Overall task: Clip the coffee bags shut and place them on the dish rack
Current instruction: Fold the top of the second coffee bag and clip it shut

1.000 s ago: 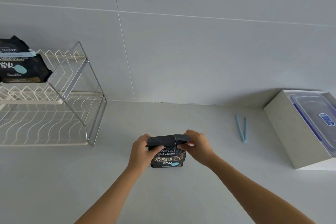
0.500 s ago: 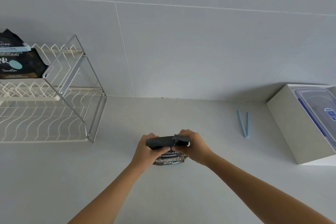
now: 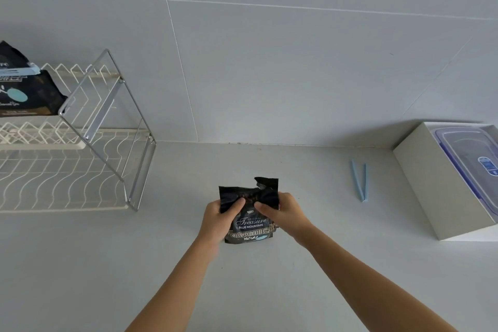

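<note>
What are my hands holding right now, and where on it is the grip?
Both hands hold the black foil coffee bag standing on the counter: left hand and right hand pinch its upper part, just under the open top.

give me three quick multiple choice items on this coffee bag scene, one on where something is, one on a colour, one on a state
1. Where does the loose clip lie?
A. On the counter, right of the held bag
B. On the rack's lower shelf
C. Inside the plastic container

2. What colour is that clip?
A. Red
B. Light blue
C. Black

3. What is the state of the coffee bag in the hands?
A. Clipped shut
B. Lying flat and untouched
C. Unclipped, torn top standing up, gripped by both hands

Answers:
1. A: it rests on the bare counter between the bag and the white box.
2. B: it is pale blue against the grey surface.
3. C: the left hand and right hand pinch the bag below its ragged top, and no clip is on it.
</note>
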